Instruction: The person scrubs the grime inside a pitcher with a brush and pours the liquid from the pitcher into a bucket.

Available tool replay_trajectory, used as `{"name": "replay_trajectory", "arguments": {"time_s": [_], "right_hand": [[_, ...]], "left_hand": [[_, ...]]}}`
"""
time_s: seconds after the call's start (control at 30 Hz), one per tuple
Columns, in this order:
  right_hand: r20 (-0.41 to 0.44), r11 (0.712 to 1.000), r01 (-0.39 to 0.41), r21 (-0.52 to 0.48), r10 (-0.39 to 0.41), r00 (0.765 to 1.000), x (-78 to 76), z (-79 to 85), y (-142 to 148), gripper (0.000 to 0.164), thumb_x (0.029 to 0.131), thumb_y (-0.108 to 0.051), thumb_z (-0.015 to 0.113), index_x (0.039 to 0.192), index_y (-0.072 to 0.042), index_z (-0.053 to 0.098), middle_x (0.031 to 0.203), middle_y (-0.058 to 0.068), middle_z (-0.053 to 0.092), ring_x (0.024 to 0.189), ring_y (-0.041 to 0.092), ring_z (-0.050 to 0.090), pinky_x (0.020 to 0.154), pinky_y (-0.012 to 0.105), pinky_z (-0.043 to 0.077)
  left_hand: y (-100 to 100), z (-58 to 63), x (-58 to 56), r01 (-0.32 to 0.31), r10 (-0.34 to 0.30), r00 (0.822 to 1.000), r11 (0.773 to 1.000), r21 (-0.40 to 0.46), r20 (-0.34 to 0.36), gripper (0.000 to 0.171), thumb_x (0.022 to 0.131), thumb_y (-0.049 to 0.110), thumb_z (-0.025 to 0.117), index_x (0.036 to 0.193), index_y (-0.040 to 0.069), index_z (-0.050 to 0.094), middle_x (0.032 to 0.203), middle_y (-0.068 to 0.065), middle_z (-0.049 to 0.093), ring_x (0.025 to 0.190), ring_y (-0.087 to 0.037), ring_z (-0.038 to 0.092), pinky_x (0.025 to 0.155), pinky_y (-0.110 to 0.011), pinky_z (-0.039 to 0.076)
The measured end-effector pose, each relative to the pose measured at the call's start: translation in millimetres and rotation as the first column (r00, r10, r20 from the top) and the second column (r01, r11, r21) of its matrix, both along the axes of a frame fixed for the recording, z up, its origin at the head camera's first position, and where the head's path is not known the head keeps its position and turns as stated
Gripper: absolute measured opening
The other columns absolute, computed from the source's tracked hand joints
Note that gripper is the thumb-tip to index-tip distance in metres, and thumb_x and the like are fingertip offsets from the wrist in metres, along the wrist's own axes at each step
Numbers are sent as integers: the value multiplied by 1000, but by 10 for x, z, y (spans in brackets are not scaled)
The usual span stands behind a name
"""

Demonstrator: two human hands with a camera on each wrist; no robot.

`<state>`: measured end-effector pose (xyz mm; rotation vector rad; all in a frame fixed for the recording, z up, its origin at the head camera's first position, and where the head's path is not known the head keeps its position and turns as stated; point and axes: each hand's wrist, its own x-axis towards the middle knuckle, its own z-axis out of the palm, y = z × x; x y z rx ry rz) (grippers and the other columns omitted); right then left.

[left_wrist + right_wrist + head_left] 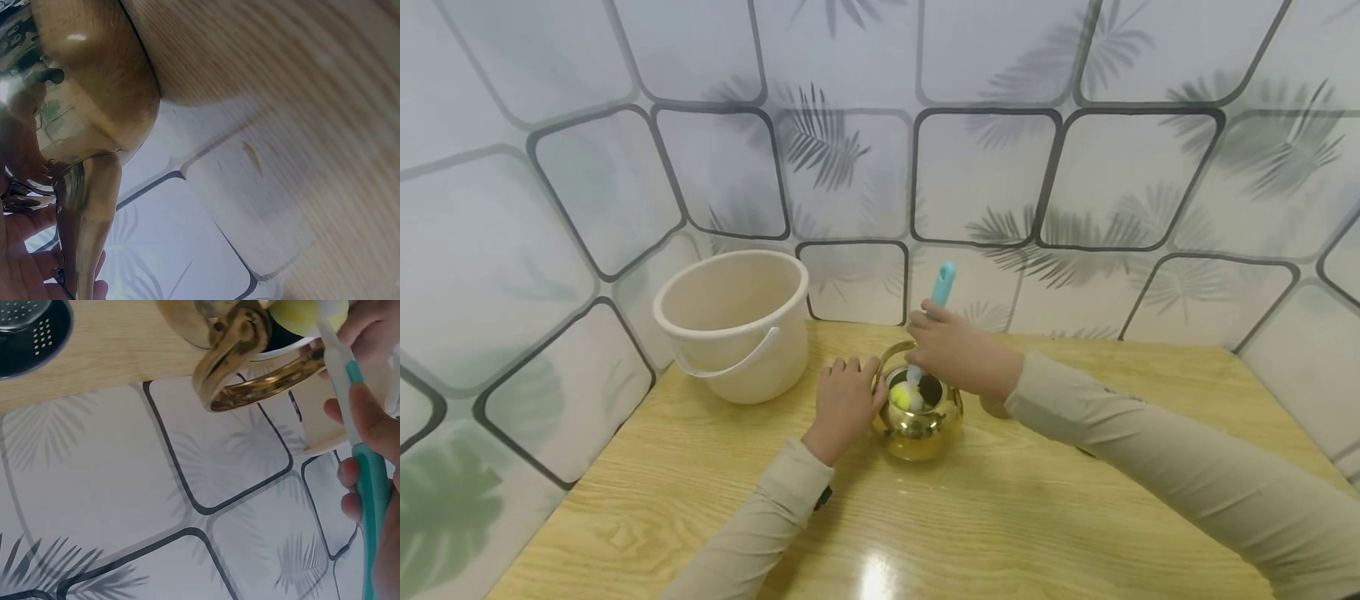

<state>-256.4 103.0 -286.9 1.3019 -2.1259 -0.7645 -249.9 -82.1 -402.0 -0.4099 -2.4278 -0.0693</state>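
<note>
A shiny gold teapot stands uncovered on the wooden table, its hoop handle tipped toward the wall. On the teapot's left side is my left hand; in the left wrist view its fingers curl round the spout. My right hand grips the turquoise handle of a sponge brush from above. The brush's yellow and white sponge head sits in the teapot's mouth. How much of the sponge is below the rim is hard to tell.
A cream bucket with its bail hanging down stands at the back left. A perforated metal strainer lies in the right wrist view's upper corner. Partly behind the right forearm is a small brownish object. Patterned walls enclose the wooden table.
</note>
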Motion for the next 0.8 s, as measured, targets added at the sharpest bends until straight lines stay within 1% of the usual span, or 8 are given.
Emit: {"name": "replay_trajectory", "arguments": {"time_s": [0.1,0.23,0.43,0.6,0.7,0.8], "right_hand": [[-41,1000,-16,14,16,999,2,-11,15,18,77,-27,74,94,-23,69,101,1,67,102,20,53,98,35,34],[-65,999,-7,43,10,998,4,-23,18,31,71,-17,79,99,-23,68,107,2,66,107,21,53,101,36,34],[-125,998,-27,62,35,992,-39,-58,61,35,69,-22,80,101,-24,67,107,3,65,108,21,52,100,36,33],[-137,998,-30,61,38,990,-66,-72,104,39,68,-26,81,104,-26,66,110,4,65,109,21,51,101,36,33],[-140,998,-23,63,32,990,-73,-67,122,37,70,-24,80,104,-24,67,110,2,66,109,20,51,102,36,33],[-157,997,-19,69,30,987,-79,-58,141,33,72,-24,78,103,-23,67,109,1,66,108,19,52,102,36,34]], "left_hand": [[-3,5,-2,6,-6,1000,1000,-6,-14,15,88,28,58,92,15,62,68,-6,59,62,-23,57,55,-33,45],[-7,10,3,5,-5,1000,1000,-17,-13,16,88,29,58,92,14,62,67,-5,58,61,-22,56,54,-32,44],[-5,20,4,13,-13,1000,1000,-7,-9,15,88,29,58,90,14,61,67,-6,57,61,-22,56,55,-33,44],[-12,10,-3,18,-18,1000,1000,-4,21,16,89,29,56,92,14,60,69,-6,58,64,-23,57,57,-33,45],[-17,1,-8,22,-22,999,1000,3,40,16,89,29,54,93,14,60,70,-6,59,65,-23,57,58,-34,45],[-21,-5,-12,27,-27,999,1000,8,37,16,89,28,55,93,14,60,69,-6,58,64,-23,56,57,-34,45]]}}
